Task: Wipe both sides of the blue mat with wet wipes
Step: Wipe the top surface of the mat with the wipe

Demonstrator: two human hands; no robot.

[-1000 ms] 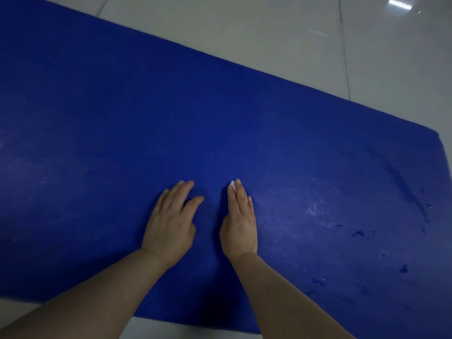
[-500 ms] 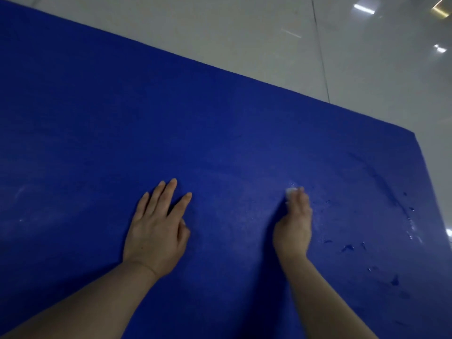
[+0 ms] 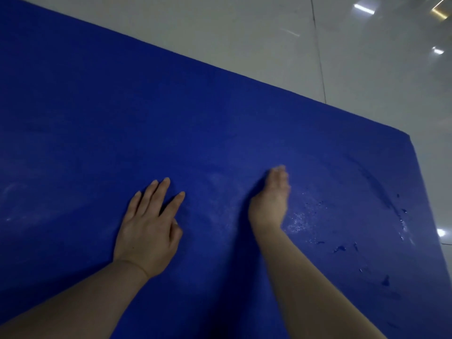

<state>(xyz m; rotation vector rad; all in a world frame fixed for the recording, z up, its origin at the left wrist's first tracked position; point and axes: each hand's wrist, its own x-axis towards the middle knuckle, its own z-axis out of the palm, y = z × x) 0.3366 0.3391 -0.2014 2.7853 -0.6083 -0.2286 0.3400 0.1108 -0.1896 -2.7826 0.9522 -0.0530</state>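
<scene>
The blue mat (image 3: 171, 113) lies flat on the floor and fills most of the view. My left hand (image 3: 149, 226) rests palm down on it with the fingers spread, holding nothing. My right hand (image 3: 271, 199) presses on the mat a little to the right, blurred by motion. Its fingers cover the wet wipe, which is hidden under the palm in this frame. Wet streaks and small droplets (image 3: 300, 221) glisten on the mat just right of that hand.
Glossy white floor tiles (image 3: 244, 33) lie beyond the mat's far edge and to the right, with ceiling lights reflected in them. The mat's right corner (image 3: 406, 137) is in view. Darker scuffs and wet specks (image 3: 342, 248) mark the mat's right part.
My right hand slid right across the mat, then back a little left; the white tip of the wipe seen earlier is now covered. My left hand stayed planted.
</scene>
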